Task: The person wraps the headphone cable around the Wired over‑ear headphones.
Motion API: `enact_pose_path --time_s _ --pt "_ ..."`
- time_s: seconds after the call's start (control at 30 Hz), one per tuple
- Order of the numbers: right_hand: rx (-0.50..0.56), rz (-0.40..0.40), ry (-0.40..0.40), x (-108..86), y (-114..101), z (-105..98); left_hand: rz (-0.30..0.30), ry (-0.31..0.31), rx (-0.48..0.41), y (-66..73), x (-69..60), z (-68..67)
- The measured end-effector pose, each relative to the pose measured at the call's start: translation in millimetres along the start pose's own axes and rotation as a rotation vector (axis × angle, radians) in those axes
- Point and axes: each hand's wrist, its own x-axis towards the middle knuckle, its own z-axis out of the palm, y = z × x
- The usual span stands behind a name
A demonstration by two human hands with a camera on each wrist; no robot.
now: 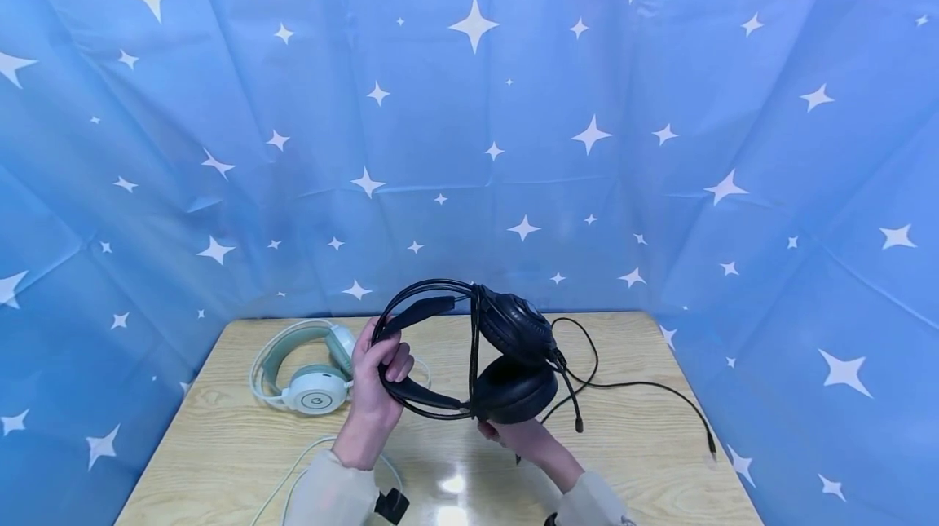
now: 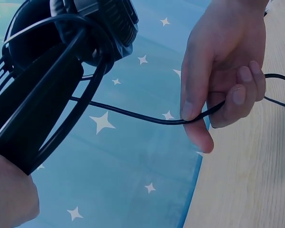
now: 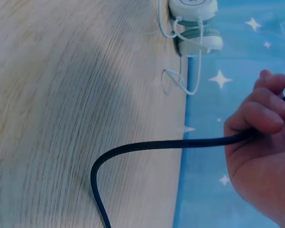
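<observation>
One wood-grain tabletop (image 1: 623,444) spreads below. A black headset (image 1: 513,330) is held over its middle, ear cups (image 1: 517,397) toward three o'clock, headband (image 1: 421,311) toward nine; a white-and-green headset (image 1: 315,386) lies at ten o'clock. The left hand (image 1: 377,375) has its fingers curled round the headband. At six o'clock from the ear cups, the right hand (image 2: 223,66) pinches the black cable (image 2: 132,114) between its fingers.

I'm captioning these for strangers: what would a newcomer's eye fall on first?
Probably the black headset, held above the middle of the table by the left hand, while the right hand grips a black cable. Next might come the white headset lying at the table's left, then the starry blue cloth behind.
</observation>
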Motion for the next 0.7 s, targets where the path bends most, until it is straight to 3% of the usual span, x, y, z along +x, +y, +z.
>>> enact_pose_path --time_s 0.07,0.2,0.33,0.7 --pt "0.071 0.053 -0.028 -0.4 -6.9 1.5 0.0 0.029 0.018 -0.5 0.8 0.2" --pt "0.086 0.042 -0.058 -0.5 -16.7 6.0 0.008 0.09 0.046 -0.6 2.1 1.5" --pt "0.025 0.059 -0.07 0.0 -21.6 10.5 0.016 0.144 0.071 0.1 3.4 3.3" --pt "-0.085 -0.02 -0.11 -3.9 -30.5 12.5 0.067 0.237 0.162 0.8 3.6 5.2"
